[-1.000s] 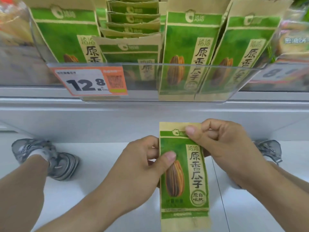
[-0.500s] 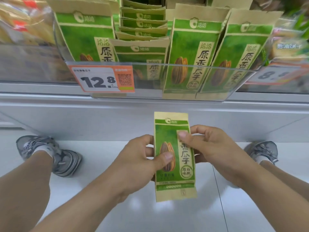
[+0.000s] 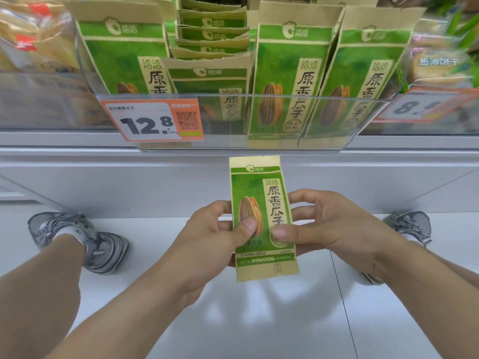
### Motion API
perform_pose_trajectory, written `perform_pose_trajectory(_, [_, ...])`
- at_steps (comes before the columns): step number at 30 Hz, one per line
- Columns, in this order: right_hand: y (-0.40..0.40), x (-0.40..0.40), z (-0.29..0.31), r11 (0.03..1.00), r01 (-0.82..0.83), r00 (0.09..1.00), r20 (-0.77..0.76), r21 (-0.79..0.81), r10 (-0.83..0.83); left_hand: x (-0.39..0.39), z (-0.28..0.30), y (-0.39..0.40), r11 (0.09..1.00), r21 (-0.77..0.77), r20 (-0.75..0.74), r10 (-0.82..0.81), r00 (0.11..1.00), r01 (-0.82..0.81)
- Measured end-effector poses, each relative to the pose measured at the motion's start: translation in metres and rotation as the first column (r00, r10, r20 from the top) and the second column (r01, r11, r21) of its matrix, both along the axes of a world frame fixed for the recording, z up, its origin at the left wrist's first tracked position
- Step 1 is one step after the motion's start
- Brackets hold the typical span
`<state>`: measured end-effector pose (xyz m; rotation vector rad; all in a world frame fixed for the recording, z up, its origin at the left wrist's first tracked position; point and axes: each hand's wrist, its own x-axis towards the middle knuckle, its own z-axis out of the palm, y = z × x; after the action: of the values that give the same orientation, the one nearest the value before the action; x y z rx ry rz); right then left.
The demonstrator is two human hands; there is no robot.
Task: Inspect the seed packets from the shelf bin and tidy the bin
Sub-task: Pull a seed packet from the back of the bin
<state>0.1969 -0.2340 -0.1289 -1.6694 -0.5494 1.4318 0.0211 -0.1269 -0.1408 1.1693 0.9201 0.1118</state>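
Holding one seed packet (image 3: 261, 218) below the shelf bin (image 3: 243, 123).
Both thumbs have slid lower; left hand (image 3: 215, 237) and right hand (image 3: 326, 226) pinch it, inspection continuing.

Seed packets: one held (image 3: 261, 216), about nine in bin (image 3: 290, 73). Price tags (image 3: 150, 120): two. Hands (image 3: 210, 234): two.

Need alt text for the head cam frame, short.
Both hands, left hand and right hand, hold a green seed packet upright below a clear shelf bin of matching packets, beside an orange price tag.
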Motion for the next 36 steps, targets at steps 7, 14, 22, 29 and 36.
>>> perform_pose_trajectory(7, [-0.006,0.006,-0.006,0.992,-0.126,0.991,0.051,-0.002,0.126,-0.004,-0.001,0.001,0.997,-0.069,0.042,-0.039,0.998,0.042])
perform_pose_trajectory(14, [-0.008,0.011,-0.006,0.950,-0.306,0.947,0.120,0.069,0.297,0.000,0.001,0.002,0.991,-0.115,0.043,0.066,0.997,-0.061])
perform_pose_trajectory(22, [-0.008,0.003,-0.014,0.951,-0.296,0.929,0.258,0.088,0.266,0.005,-0.001,-0.006,0.972,0.016,0.006,0.235,0.972,-0.235])
perform_pose_trajectory(29, [-0.004,-0.004,-0.025,0.967,-0.219,0.915,0.370,0.130,0.158,0.008,-0.001,-0.013,0.954,0.141,0.090,0.254,0.963,-0.265])
perform_pose_trajectory(36, [-0.003,-0.021,-0.027,0.975,-0.215,0.954,0.224,0.047,0.200,0.007,-0.006,-0.013,0.899,0.376,0.136,0.186,0.973,-0.224])
